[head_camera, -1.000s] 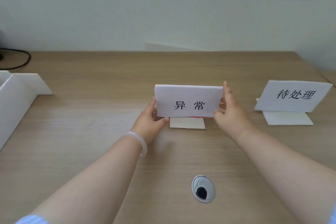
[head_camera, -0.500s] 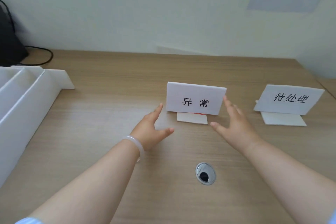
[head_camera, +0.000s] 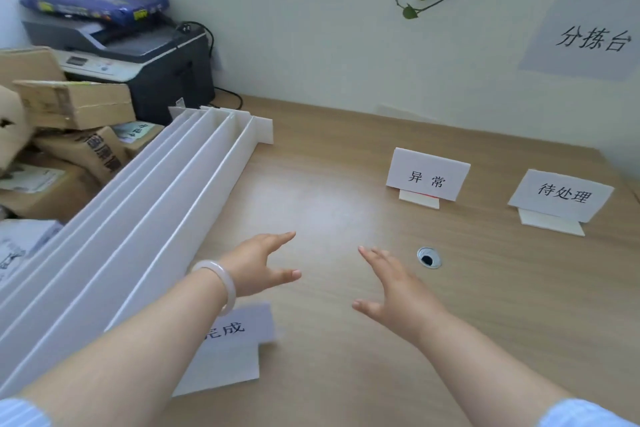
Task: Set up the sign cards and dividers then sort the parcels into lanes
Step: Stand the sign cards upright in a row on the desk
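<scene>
Your left hand (head_camera: 255,263) and right hand (head_camera: 398,291) hover empty, fingers spread; three white paper sign cards (head_camera: 428,178) stand right of the white divider boards (head_camera: 156,218).

Wood desk (head_camera: 485,305) w/ sign cards (head_camera: 427,178), dividers (head_camera: 138,236), parcels (head_camera: 74,104), printer (head_camera: 145,59).

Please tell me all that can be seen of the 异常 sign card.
The 异常 sign card is a white rectangle, seemingly paper or thin board, with two black printed characters. It stands on its long edge on a small flat white base, a thin red strip showing at the joint. It rests on the wooden table, left of the 待处理 card and apart from it. The left hand and right hand do not touch it.
</scene>
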`<state>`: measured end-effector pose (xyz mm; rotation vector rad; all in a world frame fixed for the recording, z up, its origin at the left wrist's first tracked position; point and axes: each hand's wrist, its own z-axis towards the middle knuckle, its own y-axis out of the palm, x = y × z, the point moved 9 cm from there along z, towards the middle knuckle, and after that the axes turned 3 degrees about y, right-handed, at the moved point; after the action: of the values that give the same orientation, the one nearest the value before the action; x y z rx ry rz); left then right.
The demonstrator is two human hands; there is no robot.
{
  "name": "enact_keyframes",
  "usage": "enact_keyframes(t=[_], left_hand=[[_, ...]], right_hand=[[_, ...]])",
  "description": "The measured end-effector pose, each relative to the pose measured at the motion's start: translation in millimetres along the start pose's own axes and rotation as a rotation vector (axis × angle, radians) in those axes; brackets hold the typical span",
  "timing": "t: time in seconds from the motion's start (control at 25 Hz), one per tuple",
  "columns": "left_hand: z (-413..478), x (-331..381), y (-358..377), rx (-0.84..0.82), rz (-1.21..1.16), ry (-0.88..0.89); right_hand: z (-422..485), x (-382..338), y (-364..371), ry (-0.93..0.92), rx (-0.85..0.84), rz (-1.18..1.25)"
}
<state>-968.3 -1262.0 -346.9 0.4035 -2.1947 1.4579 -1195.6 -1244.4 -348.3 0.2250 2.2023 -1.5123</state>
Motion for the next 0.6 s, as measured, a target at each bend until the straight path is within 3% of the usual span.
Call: enact_keyframes(t=[0.36,0.6], left_hand=[[-143,-127,-20,0.128,-0.033,-0.163],[-166,-164,-3,0.13,-0.042,-0.159]], right_hand=[[-14,-113,87,-0.115,-0.114,-0.082],[21,-134,115,-0.015,-0.071,-0.127]])
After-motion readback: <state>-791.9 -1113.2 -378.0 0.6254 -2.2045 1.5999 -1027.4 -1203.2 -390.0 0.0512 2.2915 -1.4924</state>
